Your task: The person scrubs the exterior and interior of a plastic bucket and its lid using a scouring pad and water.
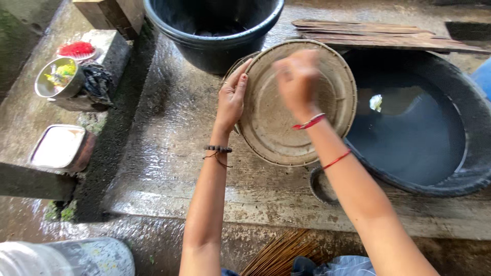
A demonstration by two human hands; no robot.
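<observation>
Tray: we see a round, shallow woven tray of pale tan fibre (276, 128) tilted up on its edge, its inner face turned toward us; being round, it has no long axis we can name.
Tray's place: it stands over the wet concrete slab (169, 153), between the black plastic bucket (215, 46) behind it and the wide black basin of water (424, 133) to its right, whose rim it overlaps.
Left hand: our left hand (232, 97) lies flat against the tray's left rim, fingers stretched upward along the edge, steadying it.
Right hand: our right hand (297, 79) is over the tray's inner face, blurred; we cannot tell whether it is spread or clutching something.
Below the tray: a small dark round bowl (321, 186) sits on the slab under the right forearm.
Containers at left: a steel bowl holding yellow and green bits (57, 77), a red brush-like disc (76, 49) behind it, and a rectangular metal tin (59, 147) rest on a concrete ledge.
Foreground: a bundle of thin brown sticks (279, 253) and a pale plastic container (66, 258) lie at the bottom edge.
Setting: an outdoor washing spot of wet, stained concrete, with weathered wooden planks (378, 35) behind the basin.
</observation>
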